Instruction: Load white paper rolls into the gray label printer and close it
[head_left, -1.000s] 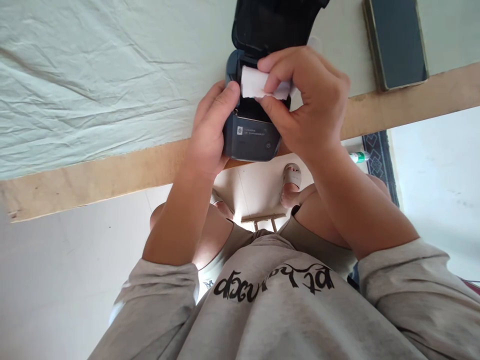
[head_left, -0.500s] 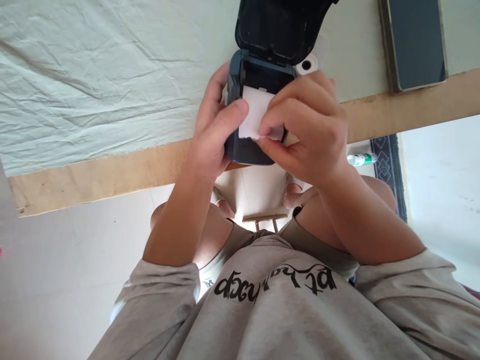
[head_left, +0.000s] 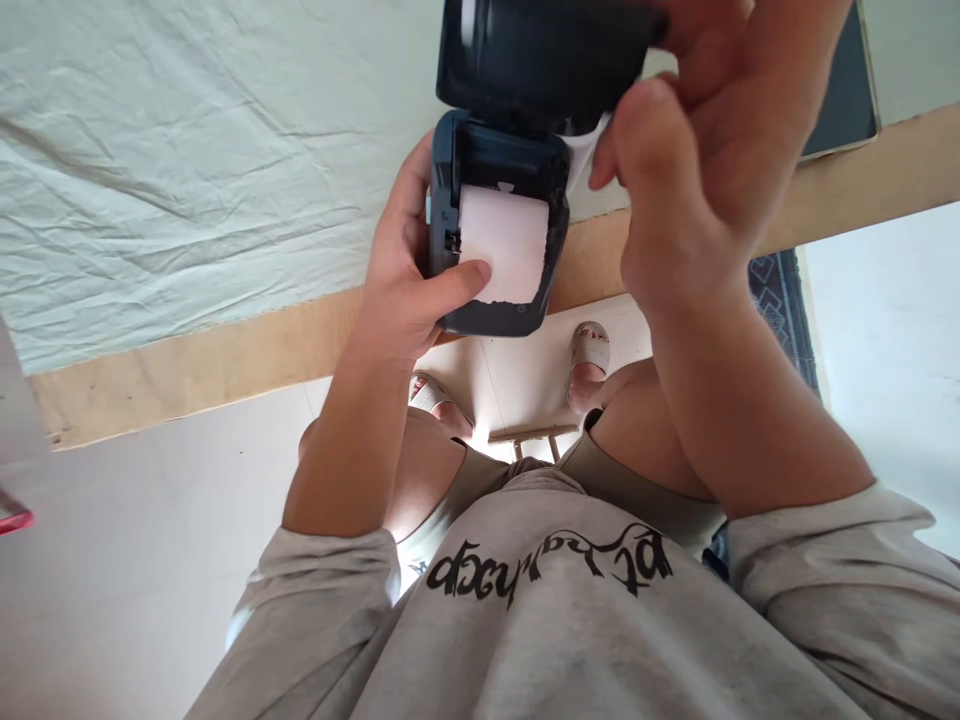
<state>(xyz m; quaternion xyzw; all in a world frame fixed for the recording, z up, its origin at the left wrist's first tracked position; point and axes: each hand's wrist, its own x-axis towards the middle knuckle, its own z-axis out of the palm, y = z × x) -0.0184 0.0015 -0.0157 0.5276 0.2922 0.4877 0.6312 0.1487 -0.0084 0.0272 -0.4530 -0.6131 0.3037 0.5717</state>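
My left hand [head_left: 409, 270] is wrapped round the left side of a small dark receipt printer [head_left: 495, 318], its thumb pressing on the white paper [head_left: 506, 235] inside. The paper's ragged end lies over the printer's front edge. Hinged up at the far side stands the black lid [head_left: 540, 60], its top cut off by the frame. My right hand [head_left: 712, 150] is at the lid's right edge, fingers apart and somewhat blurred; some fingertips are hidden behind the lid or out of frame, so contact is hard to judge.
A pale green cloth [head_left: 187, 170] covers the table, with a bare wooden edge [head_left: 195, 335] in front. A phone [head_left: 844, 90] lies at the right, partly behind my hand. Something white [head_left: 585, 155] shows beside the hinge. My sandalled feet [head_left: 590, 350] are on the floor below.
My right hand has let go of the paper's end and moved up and right to the lid. The printer has shifted slightly left, and my left thumb sits lower on the paper.
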